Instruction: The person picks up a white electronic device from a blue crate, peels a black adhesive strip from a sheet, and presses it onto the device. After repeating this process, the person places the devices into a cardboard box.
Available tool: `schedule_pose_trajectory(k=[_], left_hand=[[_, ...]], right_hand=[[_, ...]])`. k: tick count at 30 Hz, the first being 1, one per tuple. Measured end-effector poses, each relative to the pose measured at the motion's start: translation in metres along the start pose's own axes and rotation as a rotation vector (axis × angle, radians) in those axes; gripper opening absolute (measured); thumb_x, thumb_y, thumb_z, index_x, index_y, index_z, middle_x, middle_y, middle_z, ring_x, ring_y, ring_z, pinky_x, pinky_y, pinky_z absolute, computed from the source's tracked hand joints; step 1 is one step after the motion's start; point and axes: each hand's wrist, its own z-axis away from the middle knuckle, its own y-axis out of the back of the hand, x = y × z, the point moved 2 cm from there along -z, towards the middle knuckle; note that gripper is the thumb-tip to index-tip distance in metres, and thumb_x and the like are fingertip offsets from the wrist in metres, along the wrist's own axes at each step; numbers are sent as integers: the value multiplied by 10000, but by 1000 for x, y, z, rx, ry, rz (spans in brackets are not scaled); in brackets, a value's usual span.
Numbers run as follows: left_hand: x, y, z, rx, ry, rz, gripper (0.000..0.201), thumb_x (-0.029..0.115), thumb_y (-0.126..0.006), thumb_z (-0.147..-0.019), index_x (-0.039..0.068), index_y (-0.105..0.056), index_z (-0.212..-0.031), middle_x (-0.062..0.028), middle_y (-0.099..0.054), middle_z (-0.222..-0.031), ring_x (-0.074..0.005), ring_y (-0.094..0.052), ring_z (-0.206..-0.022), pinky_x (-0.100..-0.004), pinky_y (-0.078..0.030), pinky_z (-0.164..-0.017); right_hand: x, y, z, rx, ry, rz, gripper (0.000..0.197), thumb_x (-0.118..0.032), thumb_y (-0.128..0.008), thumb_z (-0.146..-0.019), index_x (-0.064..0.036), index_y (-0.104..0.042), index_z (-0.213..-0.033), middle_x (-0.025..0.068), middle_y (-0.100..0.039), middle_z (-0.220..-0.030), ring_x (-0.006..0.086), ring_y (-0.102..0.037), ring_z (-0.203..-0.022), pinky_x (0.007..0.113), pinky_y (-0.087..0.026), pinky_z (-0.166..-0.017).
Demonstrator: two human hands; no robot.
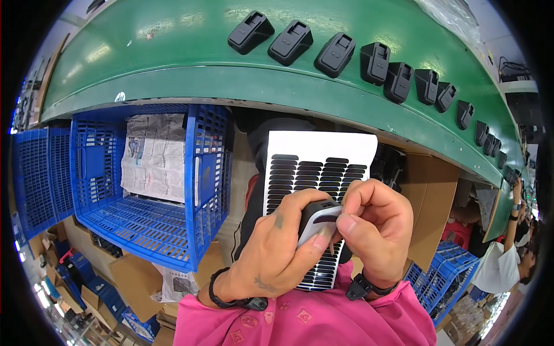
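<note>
My left hand is closed around a small rounded device, grey on its face and black along its side, with a port in the end turned up. My right hand has its thumb and forefinger bent together at the device's right edge, by a dark strip on the grey face. Whatever those fingertips hold, if anything, is too small to make out. Under both hands a white sheet of black rectangular stickers lies over my lap, with bare backing at its far end.
Several black docking stands line the green bench ahead. To my left is a blue plastic crate with newspaper in it. A cardboard box and another blue crate stand at right, near another person's arm.
</note>
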Motion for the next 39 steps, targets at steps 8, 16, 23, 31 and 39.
schedule_pose_trajectory(k=[8,16,23,31,39], left_hand=[[0,0,0,-2,-20,-30,418,148,-542,-885,-54,-418,-1229,-243,-577,-1012,-377,-638,-795,-408,-511,-703],[1,-3,0,5,-36,-33,430,142,-544,-883,-68,-410,-1234,-242,-580,-1004,-372,-644,-796,-404,-512,-705],[-3,-10,-3,51,37,104,386,158,-493,-896,-48,-432,-1217,-181,-621,-903,-254,-625,-746,-338,-490,-671],[-18,-23,-3,187,151,443,371,223,-405,-920,-6,-464,-1206,-92,-596,-939,-116,-535,-790,-266,-440,-709],[-17,-24,-3,183,189,572,397,253,-405,-927,4,-444,-1233,-86,-578,-994,-116,-535,-850,-256,-439,-759]], right_hand=[[3,-3,1,43,58,37,78,22,-605,-848,38,-535,-878,12,-582,-742,26,-547,-653,171,-432,-569],[2,-2,2,64,88,89,82,35,-606,-840,42,-532,-875,29,-597,-751,40,-575,-669,178,-469,-591],[3,-7,4,128,95,180,91,5,-604,-840,16,-519,-872,-1,-522,-775,30,-509,-651,176,-404,-558],[2,-8,8,172,44,145,89,0,-590,-846,25,-531,-908,12,-538,-812,33,-507,-652,175,-402,-554],[9,-5,9,231,167,21,334,27,-558,-830,66,-489,-1154,25,-511,-787,55,-493,-645,190,-433,-595]])
